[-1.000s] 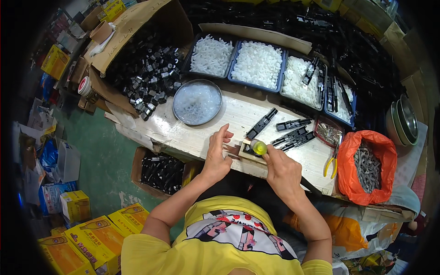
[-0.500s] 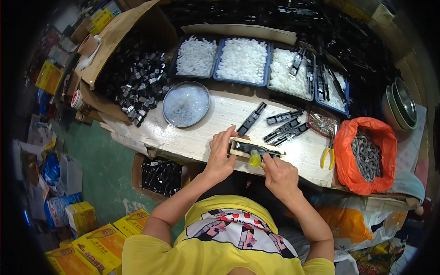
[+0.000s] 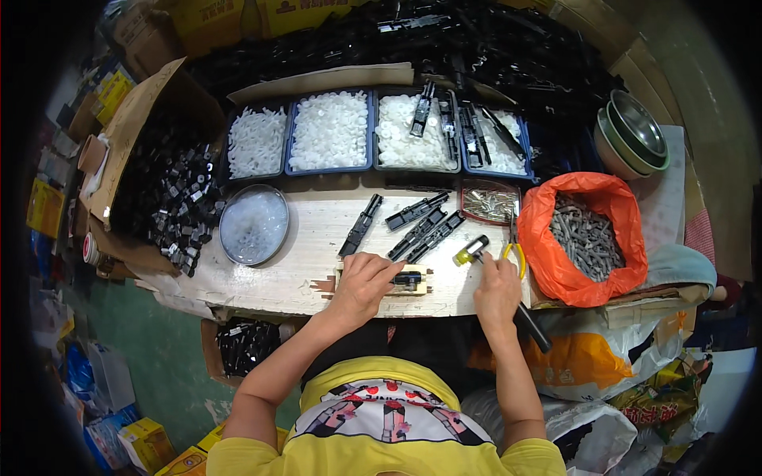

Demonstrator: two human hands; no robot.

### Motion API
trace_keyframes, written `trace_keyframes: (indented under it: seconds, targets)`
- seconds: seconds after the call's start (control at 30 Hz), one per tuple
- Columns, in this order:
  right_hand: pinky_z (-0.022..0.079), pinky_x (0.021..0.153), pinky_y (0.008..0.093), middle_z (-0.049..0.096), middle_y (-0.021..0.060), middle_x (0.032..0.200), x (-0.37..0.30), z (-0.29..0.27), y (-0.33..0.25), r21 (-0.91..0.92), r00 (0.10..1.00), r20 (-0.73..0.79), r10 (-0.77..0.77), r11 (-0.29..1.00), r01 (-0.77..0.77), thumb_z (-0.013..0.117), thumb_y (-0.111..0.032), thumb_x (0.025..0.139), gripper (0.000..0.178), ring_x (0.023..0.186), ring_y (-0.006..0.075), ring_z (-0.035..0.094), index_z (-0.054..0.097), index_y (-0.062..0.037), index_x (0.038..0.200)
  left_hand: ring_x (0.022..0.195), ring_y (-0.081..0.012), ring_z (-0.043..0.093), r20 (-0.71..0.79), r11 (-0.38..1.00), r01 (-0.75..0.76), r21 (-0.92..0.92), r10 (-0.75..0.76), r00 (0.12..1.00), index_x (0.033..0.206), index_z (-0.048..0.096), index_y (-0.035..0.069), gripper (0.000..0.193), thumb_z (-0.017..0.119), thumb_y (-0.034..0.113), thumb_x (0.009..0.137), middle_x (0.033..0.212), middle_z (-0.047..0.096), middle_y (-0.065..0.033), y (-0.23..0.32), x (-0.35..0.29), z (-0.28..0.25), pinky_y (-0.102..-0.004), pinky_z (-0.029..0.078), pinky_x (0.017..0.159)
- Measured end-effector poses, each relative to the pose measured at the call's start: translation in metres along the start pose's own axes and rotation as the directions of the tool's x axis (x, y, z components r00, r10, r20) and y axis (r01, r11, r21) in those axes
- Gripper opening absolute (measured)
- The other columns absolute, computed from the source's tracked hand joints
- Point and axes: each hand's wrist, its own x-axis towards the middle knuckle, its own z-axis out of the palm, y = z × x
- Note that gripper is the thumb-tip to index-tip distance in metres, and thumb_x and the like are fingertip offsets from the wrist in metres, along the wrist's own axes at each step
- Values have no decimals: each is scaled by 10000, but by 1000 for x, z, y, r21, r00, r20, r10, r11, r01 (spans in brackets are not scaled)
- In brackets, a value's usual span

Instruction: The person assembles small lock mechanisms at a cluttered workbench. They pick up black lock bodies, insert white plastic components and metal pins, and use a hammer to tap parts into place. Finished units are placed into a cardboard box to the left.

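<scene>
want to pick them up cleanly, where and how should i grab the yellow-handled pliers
Probably by the yellow handles, from the table's front edge: they point that way, while the bag crowds their right and the right hand is close at lower left.

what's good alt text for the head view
A person's left hand rests on a pale wooden jig holding a black part; the right hand grips a yellow-faced hammer. Nearby are loose black parts on a white workbench, trays of white plastic pieces and a red bag of grey pieces.
</scene>
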Motion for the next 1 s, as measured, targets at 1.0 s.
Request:
trace_keyframes:
  seconds: [1.0]
  targets:
    - [429,757,380,545,188,955,-1,-36,-92,701,873,211,-440,690,178,564,-104,849,175,860,352,525,542,67,874,596,-86,560,-4,591,467,-658,-623,782,1074,586,-3,276,585,187,874,762,629,-74,29,-27,-36,-233,456,551]
